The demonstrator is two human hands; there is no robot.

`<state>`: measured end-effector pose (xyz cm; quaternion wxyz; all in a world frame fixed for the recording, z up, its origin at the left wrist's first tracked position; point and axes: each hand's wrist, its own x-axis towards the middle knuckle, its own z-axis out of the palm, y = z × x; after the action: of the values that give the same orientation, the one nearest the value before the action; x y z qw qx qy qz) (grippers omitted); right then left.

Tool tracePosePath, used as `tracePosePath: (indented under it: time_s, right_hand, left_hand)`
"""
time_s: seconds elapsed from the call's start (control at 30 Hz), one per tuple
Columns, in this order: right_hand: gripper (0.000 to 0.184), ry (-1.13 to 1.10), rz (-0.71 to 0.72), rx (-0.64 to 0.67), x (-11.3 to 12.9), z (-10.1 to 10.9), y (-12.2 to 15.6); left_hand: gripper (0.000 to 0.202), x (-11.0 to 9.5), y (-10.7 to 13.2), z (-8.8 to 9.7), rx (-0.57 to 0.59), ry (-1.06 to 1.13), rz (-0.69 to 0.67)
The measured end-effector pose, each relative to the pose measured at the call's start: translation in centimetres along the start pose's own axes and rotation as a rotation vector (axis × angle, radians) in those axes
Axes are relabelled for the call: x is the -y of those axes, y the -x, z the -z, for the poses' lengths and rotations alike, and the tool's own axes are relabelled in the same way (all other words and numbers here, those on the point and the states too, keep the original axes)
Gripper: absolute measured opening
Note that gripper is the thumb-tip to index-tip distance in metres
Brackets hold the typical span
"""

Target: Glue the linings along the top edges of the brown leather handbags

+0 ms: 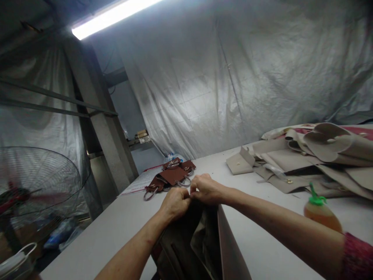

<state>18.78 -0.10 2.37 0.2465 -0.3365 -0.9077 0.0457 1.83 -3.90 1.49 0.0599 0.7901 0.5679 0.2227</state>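
Note:
A dark bag with an olive-brown lining (180, 249) and a reddish-brown side panel (231, 249) stands at the bottom middle, its mouth turned toward me. At its far top edge, my left hand (176, 202) has its fingers closed on the rim. My right hand (206, 188) pinches the same edge right beside it, the two hands nearly touching. Fingers hide the exact spot they grip. Just beyond the hands lie brown leather pieces with looped handles (175, 175).
Beige leather pieces (303, 155) are heaped on the white table (110, 237) at the right. A bottle of amber liquid with a green nozzle (322, 214) stands behind my right forearm. To the left are a caged fan (37, 182) and a clear container (17, 262).

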Motion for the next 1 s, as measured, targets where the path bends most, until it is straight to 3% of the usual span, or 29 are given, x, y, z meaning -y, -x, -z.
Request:
tracePosePath:
  time_s: [0.17, 0.23, 0.3, 0.4, 0.5, 0.57, 0.63, 0.7, 0.77, 0.87, 1.0]
  right_hand:
    - [0.021, -0.223, -0.035, -0.252, -1.3, 1.0, 2.7]
    - [0.024, -0.38, -0.118, -0.315, -1.3, 0.6, 4.6]
    - [0.03, -0.539, -0.172, -0.299, -0.6, 0.0, 6.7]
    - [0.053, -0.622, -0.124, -0.182, 1.7, -0.9, 9.5]
    - [0.078, -0.601, -0.084, -0.115, 3.7, -1.2, 11.3]
    - [0.075, -0.589, -0.09, -0.106, 3.8, -1.0, 11.7]
    - [0.068, -0.553, -0.139, -0.109, 2.7, -0.6, 11.7]
    - [0.063, -0.476, -0.209, -0.08, 0.7, 0.0, 11.5]
    - [0.057, -0.375, -0.259, -0.043, -1.5, 0.5, 11.2]
    - [0.042, -0.27, -0.277, -0.117, -4.2, 0.9, 10.8]
    - [0.031, -0.322, -0.232, -0.165, -5.7, 0.5, 10.3]
  left_hand:
    - [0.009, 2.2, 0.6, 0.6, -0.174, 0.16, 0.418]
    - [0.007, 3.4, 1.2, 0.1, -0.173, 0.185, 0.518]
    - [0.007, 4.4, 1.8, -0.6, -0.153, 0.195, 0.58]
    - [0.007, 4.8, 2.3, -1.1, -0.137, 0.155, 0.6]
    - [0.007, 4.2, 2.4, -0.7, -0.13, 0.055, 0.554]
    - [0.005, 3.6, 2.5, -0.4, -0.134, -0.045, 0.509]
    - [0.034, 3.2, 2.8, -0.3, -0.157, -0.199, 0.397]
    - [0.072, 2.9, 3.2, -0.4, -0.161, -0.355, 0.198]
    - [0.093, 2.6, 3.6, -0.5, -0.112, -0.419, -0.009]
    - [0.091, 2.0, 3.3, -0.7, -0.038, -0.361, -0.183]
    - [0.062, 1.1, 1.3, -0.7, -0.078, -0.236, -0.242]
